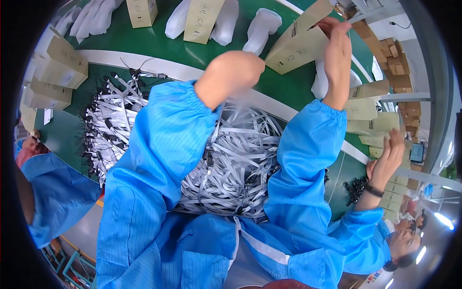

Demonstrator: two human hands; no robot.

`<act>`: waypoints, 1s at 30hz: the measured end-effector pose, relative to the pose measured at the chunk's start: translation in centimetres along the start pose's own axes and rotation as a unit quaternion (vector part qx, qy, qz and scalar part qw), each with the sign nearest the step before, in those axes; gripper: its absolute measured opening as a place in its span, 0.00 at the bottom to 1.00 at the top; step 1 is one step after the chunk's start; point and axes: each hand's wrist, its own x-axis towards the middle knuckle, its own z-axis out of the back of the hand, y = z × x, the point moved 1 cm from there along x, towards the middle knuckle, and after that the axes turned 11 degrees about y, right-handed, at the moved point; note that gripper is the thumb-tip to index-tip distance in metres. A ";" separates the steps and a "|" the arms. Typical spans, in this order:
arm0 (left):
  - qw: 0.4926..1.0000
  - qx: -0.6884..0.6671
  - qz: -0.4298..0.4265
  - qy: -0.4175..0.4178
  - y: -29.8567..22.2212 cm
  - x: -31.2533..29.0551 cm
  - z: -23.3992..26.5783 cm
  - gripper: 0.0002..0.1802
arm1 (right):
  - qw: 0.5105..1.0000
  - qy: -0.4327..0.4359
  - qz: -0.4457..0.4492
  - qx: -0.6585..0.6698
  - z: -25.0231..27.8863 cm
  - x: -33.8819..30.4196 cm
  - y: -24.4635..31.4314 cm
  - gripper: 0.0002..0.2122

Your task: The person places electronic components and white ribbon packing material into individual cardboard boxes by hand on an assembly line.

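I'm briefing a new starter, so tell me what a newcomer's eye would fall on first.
The big tangle of pale flat cords in the middle, between the blue sleeves, stands out first. Next comes the right hand at the top of a cream box, upper right, with the left hand left of that box.

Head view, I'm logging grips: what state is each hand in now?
Left hand: curled, blurred; contents cannot be told.
Right hand: at the open cream cardboard box, fingers partly hidden; grip cannot be told.
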 end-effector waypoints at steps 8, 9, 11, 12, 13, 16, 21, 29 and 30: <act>0.972 -0.108 -0.146 -0.148 0.3 -5.2 8.2 0.08 | 0.997 -0.010 0.056 0.047 3.2 -2.0 7.6 0.32; 0.966 -0.132 -0.156 -0.161 -0.6 -6.1 9.5 0.09 | 0.987 0.040 0.082 0.134 3.5 -2.1 8.2 0.32; 0.942 -0.203 -0.153 -0.218 -2.4 -8.9 10.9 0.10 | 0.960 0.170 0.147 0.166 1.0 -2.0 8.9 0.26; 0.907 -0.282 -0.150 -0.274 -3.1 -10.3 11.3 0.12 | 0.930 0.225 0.124 0.263 -1.3 -2.7 9.6 0.24; 0.860 -0.361 -0.154 -0.325 -3.3 -10.7 11.5 0.13 | 0.891 0.275 0.098 0.348 -3.5 -3.6 10.0 0.23; 0.716 -0.345 -0.195 -0.575 -4.3 -10.9 13.1 0.05 | 0.808 0.461 0.122 0.346 -6.8 -3.9 10.1 0.18; 0.657 -0.174 -0.125 -0.723 -1.0 -15.8 15.9 0.12 | 0.708 0.652 0.027 0.271 -5.3 -3.9 9.1 0.09; 0.937 -0.299 -0.101 -0.147 1.3 -12.1 11.8 0.39 | 0.929 0.043 0.020 0.368 0.8 -4.4 11.1 0.21; 0.936 -0.317 -0.143 -0.050 1.1 -10.2 11.3 0.44 | 0.911 -0.068 -0.014 0.406 -0.2 -3.7 13.1 0.22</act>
